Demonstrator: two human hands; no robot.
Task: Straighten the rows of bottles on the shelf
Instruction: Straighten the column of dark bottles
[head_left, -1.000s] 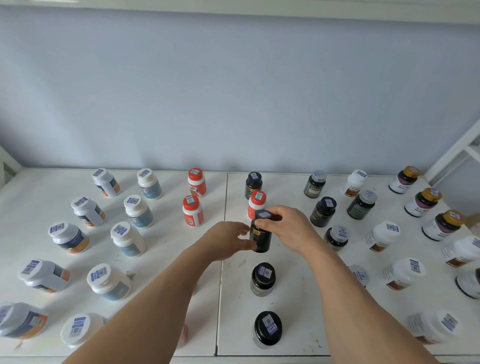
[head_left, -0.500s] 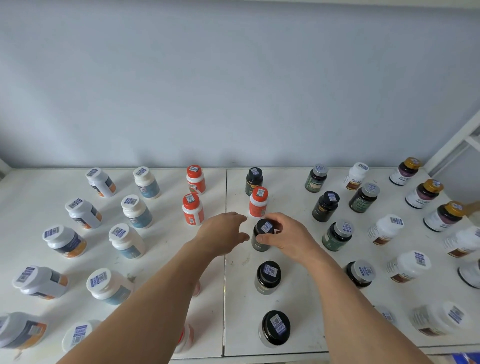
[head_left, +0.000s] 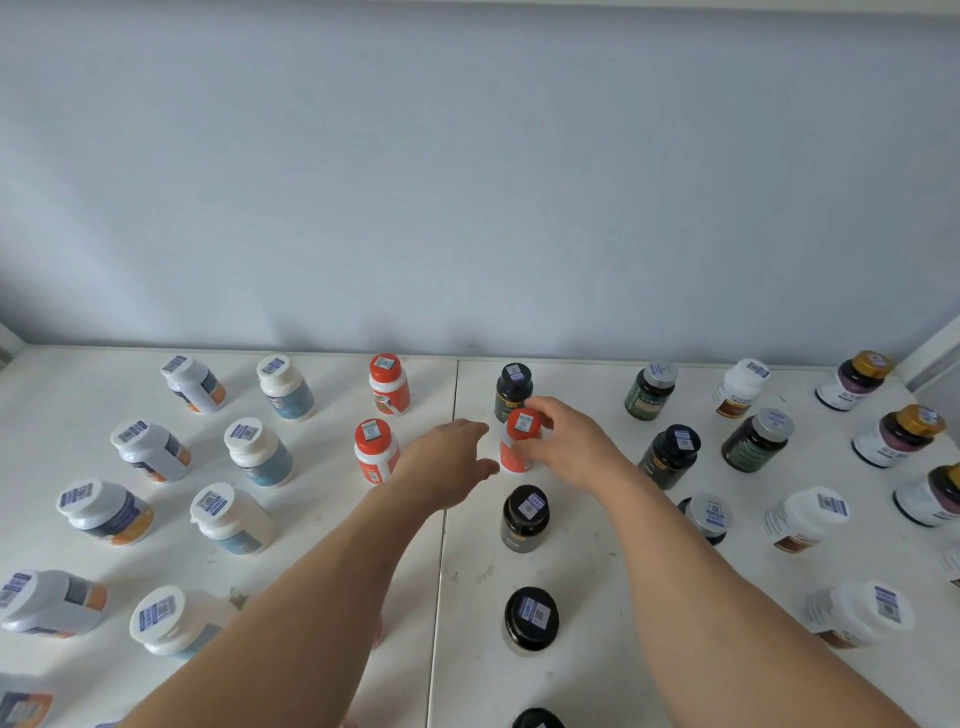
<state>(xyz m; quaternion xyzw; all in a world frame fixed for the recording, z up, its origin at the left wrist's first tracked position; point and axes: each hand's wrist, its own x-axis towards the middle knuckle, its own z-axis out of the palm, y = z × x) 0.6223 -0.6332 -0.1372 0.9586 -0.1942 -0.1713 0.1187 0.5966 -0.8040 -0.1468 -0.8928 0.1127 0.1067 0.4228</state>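
R hand (head_left: 566, 447) moved off black btl, now grips orange btl (head_left: 519, 444) | L hand (head_left: 452, 457) relaxed

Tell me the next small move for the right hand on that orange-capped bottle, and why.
Probably carry the orange-capped bottle left to the orange column: the right hand grips it amid black-capped bottles; the left hand is open beside it.

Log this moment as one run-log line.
step: straightening rows | right hand: grips orange-capped bottle in black-cap row | left hand: open beside it | shelf: bottle standing
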